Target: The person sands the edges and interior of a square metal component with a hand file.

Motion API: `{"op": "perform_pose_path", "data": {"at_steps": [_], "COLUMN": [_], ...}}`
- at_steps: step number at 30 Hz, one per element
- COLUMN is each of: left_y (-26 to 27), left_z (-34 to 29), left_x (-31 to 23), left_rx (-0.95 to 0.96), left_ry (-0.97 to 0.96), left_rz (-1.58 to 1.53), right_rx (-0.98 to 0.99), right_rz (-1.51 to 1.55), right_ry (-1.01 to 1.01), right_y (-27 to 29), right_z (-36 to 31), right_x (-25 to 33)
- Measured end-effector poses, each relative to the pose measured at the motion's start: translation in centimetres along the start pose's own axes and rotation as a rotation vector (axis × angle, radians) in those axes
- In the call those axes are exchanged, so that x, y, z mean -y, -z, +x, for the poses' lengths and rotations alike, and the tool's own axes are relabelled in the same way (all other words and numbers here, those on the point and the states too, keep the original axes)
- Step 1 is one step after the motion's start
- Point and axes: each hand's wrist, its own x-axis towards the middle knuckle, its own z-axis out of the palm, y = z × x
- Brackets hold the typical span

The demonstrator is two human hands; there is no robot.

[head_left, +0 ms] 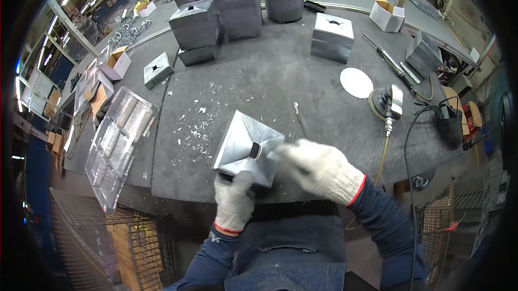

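A square silver metal box [240, 137] with a sunken funnel-like top and a round central hole lies tilted near the front edge of the workbench. My left hand [234, 200], in a white knit glove with a red cuff, grips its near side, thumb on top. At the box's right corner is my right hand [324, 169], gloved alike. Motion smears its fingers, so I cannot make out whether they hold anything. Just beyond the right hand lies a thin stick-like tool [300, 118]. Pale shavings [197, 129] litter the surface left of the box.
Stacked metal boxes [234, 5] stand at the back beside a dark bucket [283, 1]. On the right are another box [332, 37], a white disc [356, 83], a hosed sander [386, 102] and a pen-like air tool [388, 60]. Clear plastic organizers [116, 145] overhang the left edge.
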Motion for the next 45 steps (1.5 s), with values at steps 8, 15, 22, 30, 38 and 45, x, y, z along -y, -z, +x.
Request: {"op": "perform_pose_path", "data": {"at_steps": [8, 15, 22, 30, 38, 45], "left_y": [3.1, 5.2, 5.2, 4.7, 3.7, 4.4], "left_z": [3.1, 5.4, 5.1, 5.2, 3.0, 2.3], "left_x": [-6.3, -5.2, -5.9, -6.0, -1.7, -0.4], "left_rx": [-0.176, -0.138, -0.174, -0.156, -0.364, -0.245], "left_ry": [-0.132, -0.108, -0.081, 0.014, 0.045, -0.154], "left_rz": [0.627, 0.479, 0.46, 0.3, -0.394, -0.201], "right_rx": [-0.161, -0.148, 0.253, -0.09, -0.211, -0.059], "right_rz": [0.193, 0.328, 0.213, -0.109, -0.009, 0.067], "right_ry": [-0.131, -0.018, 0.096, 0.031, -0.169, -0.106], "right_y": [-2.8, -5.8, -4.3, -5.9, -8.2, -9.8], "right_z": [0.0, 7.3, 3.1, 8.1, 2.8, 1.0], "right_x": [-1.9, -4.2, 1.1, -2.4, 4.5, 6.5]}}
